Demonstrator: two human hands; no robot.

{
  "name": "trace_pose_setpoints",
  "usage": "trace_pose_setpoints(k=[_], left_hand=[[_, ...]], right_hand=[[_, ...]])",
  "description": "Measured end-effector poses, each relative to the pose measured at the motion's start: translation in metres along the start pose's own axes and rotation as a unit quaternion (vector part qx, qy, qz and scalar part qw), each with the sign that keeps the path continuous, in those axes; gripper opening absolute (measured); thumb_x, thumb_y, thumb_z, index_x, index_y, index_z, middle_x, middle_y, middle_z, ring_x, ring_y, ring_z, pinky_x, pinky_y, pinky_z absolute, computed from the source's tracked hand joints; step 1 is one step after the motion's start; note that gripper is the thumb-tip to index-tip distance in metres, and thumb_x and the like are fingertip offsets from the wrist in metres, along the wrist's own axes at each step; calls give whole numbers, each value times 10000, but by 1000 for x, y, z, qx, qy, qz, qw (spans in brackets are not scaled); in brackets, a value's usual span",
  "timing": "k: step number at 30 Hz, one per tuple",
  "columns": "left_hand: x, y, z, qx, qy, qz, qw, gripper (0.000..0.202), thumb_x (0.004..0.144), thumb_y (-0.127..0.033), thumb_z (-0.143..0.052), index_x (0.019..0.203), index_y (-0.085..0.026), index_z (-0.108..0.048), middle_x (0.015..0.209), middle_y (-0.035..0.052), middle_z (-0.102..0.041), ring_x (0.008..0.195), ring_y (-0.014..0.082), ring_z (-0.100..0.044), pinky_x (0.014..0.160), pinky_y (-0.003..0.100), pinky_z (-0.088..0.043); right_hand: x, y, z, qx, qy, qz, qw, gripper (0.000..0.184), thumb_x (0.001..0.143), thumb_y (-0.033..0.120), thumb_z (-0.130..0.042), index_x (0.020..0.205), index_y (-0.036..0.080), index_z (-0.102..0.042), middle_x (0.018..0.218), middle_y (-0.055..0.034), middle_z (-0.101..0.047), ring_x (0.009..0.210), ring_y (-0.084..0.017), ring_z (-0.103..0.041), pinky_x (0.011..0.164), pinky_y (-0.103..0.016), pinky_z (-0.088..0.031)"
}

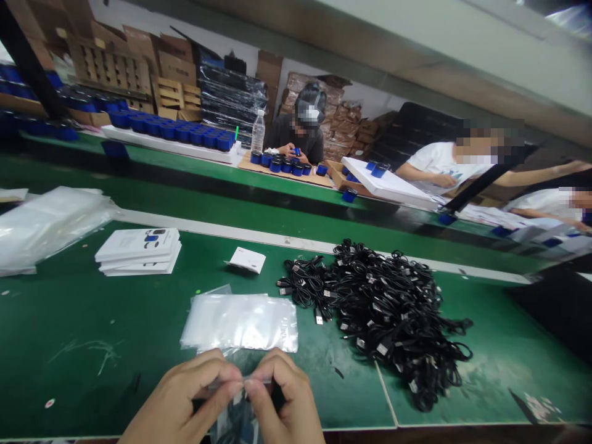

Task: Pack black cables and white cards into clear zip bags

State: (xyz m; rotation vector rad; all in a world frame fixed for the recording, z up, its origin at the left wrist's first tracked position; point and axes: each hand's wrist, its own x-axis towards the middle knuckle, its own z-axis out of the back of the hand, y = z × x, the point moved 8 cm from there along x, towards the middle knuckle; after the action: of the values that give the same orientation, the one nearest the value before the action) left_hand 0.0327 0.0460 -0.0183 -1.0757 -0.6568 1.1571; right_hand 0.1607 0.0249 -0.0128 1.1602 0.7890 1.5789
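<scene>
at the near edge of the green table (148, 320), smooth, scuffed and crossed by a pale seam, the left hand (192, 394) and right hand (289, 394) meet; the fingers of both pinch the upper edge of a clear plastic bag (235, 424), through whose film something dark shows, too blurred to name. just beyond, flat transparent sleeves (245, 320) overlap, glossy and rectangular. toward the right edge rises a heap of black cables (393, 308), thin and coiled, with metal plugs. farther from the near edge stand a folded white card (247, 260) and, left of it, a slightly uneven stack of printed booklets (134, 250); by the left edge, a thick pile of clear film (46, 228). a pale strip (222, 231) runs along the far side. beyond, blue cylindrical containers (176, 129) fill a white tray (166, 148), near a ribbed clear bottle (258, 132); a person in a dark top (298, 132) holds a blue piece. background: rough wooden pallets (111, 68), brown cartons (176, 66), and a stack wrapped in shiny black film (231, 92).
</scene>
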Motion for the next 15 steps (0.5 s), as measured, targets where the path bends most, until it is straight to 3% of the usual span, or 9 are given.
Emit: trace_pose_setpoints(k=[3,7,11,13,15], left_hand=[[0,-1,3,45,2,-19,999,228,823,-392,-544,691,-250,-663,682,-28,-625,642,124,-616,600,132,-442],[3,0,10,69,-14,-6,998,245,800,-433,-573,689,-259,-705,651,-27,-640,609,129,-615,572,146,-433],[3,8,16,61,-13,16,998,220,762,-409,-611,646,-265,-730,600,-25,-636,539,125,-593,499,163,-406],[-6,17,22,45,-15,19,999,211,771,-367,-595,641,-275,-733,594,-28,-639,546,122,-604,507,160,-413],[-22,30,40,24,-82,34,996,213,755,-346,-614,586,-261,-713,543,-39,-600,499,108,-573,477,168,-400]], right_hand=[[-1,-1,5,19,-37,-11,999,147,826,190,-536,689,180,-588,627,14,-524,563,-118,-502,522,-216,-365],[2,-13,11,48,-26,-83,995,153,751,185,-660,611,172,-602,595,29,-532,558,-115,-508,532,-208,-372],[2,-10,11,40,-31,-54,997,239,745,205,-692,535,168,-583,538,41,-503,533,-112,-496,519,-213,-346],[2,-7,0,51,7,-38,998,214,764,223,-689,567,171,-625,556,27,-549,538,-117,-528,516,-212,-367],[3,-2,-14,61,70,-29,995,146,766,231,-698,634,177,-669,612,6,-610,575,-129,-575,534,-211,-409]])
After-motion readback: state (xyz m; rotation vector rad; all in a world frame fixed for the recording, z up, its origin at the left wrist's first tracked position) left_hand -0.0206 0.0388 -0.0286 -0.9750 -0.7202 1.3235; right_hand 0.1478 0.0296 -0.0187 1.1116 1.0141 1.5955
